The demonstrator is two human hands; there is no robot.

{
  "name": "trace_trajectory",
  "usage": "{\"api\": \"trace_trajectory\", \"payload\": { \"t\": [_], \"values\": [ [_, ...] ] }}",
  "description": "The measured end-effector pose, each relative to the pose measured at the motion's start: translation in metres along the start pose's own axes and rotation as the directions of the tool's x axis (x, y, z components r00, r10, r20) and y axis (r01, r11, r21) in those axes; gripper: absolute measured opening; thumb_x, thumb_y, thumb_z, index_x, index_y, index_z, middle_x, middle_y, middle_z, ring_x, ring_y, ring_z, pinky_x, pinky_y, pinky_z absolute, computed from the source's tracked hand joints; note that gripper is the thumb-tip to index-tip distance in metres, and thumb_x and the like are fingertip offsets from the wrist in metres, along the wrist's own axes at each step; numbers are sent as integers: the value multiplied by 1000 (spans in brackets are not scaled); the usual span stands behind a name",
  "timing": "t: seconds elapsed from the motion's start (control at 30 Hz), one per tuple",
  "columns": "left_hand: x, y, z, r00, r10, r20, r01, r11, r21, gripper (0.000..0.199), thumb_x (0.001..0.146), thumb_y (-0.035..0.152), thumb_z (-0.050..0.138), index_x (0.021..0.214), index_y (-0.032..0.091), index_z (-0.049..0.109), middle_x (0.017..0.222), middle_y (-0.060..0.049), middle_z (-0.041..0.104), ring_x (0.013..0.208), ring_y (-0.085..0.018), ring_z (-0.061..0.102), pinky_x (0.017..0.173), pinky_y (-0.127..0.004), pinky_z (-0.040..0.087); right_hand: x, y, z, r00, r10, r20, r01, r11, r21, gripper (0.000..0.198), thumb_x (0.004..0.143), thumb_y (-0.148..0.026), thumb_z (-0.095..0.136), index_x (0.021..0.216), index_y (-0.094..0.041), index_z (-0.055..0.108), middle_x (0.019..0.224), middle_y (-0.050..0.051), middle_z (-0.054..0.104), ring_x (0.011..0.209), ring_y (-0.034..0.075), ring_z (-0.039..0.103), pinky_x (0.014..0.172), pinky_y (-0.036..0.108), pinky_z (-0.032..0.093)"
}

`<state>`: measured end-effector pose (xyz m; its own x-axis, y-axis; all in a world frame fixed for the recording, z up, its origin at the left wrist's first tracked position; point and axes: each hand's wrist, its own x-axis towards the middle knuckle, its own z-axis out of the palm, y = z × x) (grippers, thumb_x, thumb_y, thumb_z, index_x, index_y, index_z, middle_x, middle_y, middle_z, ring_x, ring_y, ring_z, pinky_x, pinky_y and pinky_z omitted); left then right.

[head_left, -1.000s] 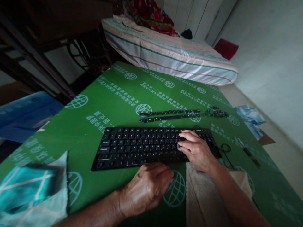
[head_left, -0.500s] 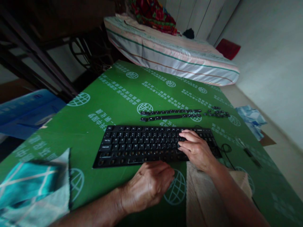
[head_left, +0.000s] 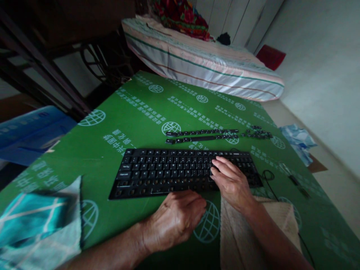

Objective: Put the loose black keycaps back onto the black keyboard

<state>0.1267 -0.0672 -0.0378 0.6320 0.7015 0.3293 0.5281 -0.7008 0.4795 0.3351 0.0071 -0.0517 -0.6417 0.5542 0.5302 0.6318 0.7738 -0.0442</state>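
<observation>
A black keyboard [head_left: 165,172] lies on the green table, its two front rows showing bare sockets where keycaps are off. My right hand [head_left: 232,182] rests over its right part, fingers stretched out and touching the keys. At the keyboard's front edge, my left hand [head_left: 180,213] is curled into a fist, back of the hand up; whatever its fingers may hold is hidden. Behind the keyboard, loose keycaps [head_left: 202,138] lie in two rows, with the long space bar among them. More keycaps [head_left: 257,132] are heaped to the right.
A beige cloth [head_left: 233,228] lies under my right forearm. The teal checked cloth [head_left: 36,213] is at the left. A brush-like tool [head_left: 294,180] and the keyboard cable [head_left: 268,175] lie on the right. Beyond the green table [head_left: 135,108] stands a bed [head_left: 202,63].
My right hand's fingers have shifted slightly and lie closer together over the keys. My left hand has stayed nearly in place, still curled.
</observation>
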Motion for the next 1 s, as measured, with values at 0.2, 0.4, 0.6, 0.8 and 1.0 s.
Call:
{"api": "trace_trajectory", "payload": {
  "t": [0.2,0.4,0.6,0.8,1.0],
  "values": [
    [1,1,0,1000,-10,3,10,1000,12,18,93,12,39,86,16,55,75,-1,57,66,-13,53,58,-24,41,-5,-7,0,1000,-26,-10,25,996,-88,19,90,-17,57,107,-14,65,118,11,68,123,27,54,95,41,51],
    [1,2,-1,1000,-30,-1,30,1000,-6,16,94,13,41,91,16,57,78,-2,59,70,-14,56,62,-24,43,-6,-11,-2,999,-38,12,39,991,-127,22,91,-21,56,110,-11,64,118,11,68,124,30,53,97,45,46],
    [1,1,1,999,-39,4,39,999,1,17,95,15,40,91,16,57,78,-1,60,70,-14,56,63,-25,44,-8,-12,0,999,-8,45,14,992,-126,25,91,-24,55,112,-11,62,121,11,66,126,31,50,99,48,44],
    [0,-2,4,999,-32,1,32,999,8,16,95,15,42,91,17,57,77,-1,59,71,-14,57,64,-24,45,-13,-12,1,998,48,-40,-52,993,-104,27,89,-24,59,114,-15,62,123,12,65,127,29,50,100,47,45],
    [0,-2,3,1000,-16,-15,16,1000,5,15,95,15,41,93,17,57,77,-1,60,71,-13,58,64,-23,45,-12,-13,0,998,26,-58,-30,997,-77,21,87,-24,61,105,-14,65,120,13,66,124,29,52,99,47,46]
  ]
}}
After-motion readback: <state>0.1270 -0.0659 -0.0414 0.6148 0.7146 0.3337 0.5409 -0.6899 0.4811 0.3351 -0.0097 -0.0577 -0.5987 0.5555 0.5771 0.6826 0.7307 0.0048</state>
